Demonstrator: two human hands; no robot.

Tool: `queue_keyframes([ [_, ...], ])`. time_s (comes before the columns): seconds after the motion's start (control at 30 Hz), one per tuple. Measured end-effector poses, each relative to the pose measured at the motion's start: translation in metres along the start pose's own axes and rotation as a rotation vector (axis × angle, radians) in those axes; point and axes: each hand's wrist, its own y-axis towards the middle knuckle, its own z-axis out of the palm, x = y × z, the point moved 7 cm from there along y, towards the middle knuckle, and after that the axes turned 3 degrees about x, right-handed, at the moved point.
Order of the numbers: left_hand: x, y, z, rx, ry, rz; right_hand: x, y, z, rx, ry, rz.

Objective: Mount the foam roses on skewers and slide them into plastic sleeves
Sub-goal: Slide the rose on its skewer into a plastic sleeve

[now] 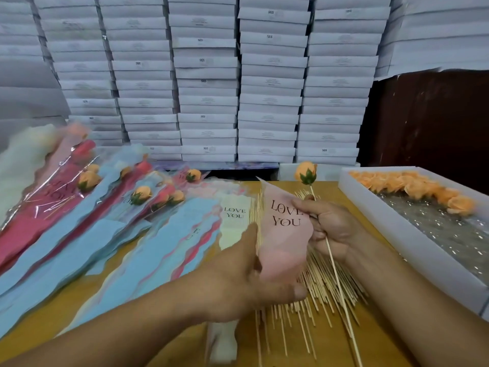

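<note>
My left hand grips the lower part of a pink plastic sleeve printed "LOVE YOU", held upright over the table. My right hand pinches a long bamboo skewer that carries an orange foam rose with a green base at its top. The rose stands above and just right of the sleeve's pointed upper edge, outside the sleeve. My right fingers also touch the sleeve's right edge. A loose pile of bare skewers lies on the table under both hands.
A white tray at the right holds several orange foam roses. Blue, pink and cream sleeves are fanned out at the left, with sleeved roses lying further left. Stacked white boxes form a wall behind the wooden table.
</note>
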Motion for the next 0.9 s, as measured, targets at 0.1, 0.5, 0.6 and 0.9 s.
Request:
queue_keyframes([
  [0.1, 0.0, -0.01, 0.021, 0.287, -0.446, 0.001, -0.002, -0.002, 0.006, 0.0, 0.031, 0.024],
  [0.5, 0.035, 0.052, -0.035, -0.258, -0.779, -0.198, -0.012, -0.004, 0.01, -0.003, -0.237, -0.008],
  [0.6, 0.044, 0.074, -0.054, -0.403, -0.808, -0.195, -0.015, -0.008, 0.014, 0.016, -0.461, 0.001],
  [0.9, 0.066, 0.086, -0.058, -0.341, -0.859, -0.035, -0.013, -0.003, 0.004, -0.043, -0.455, 0.047],
])
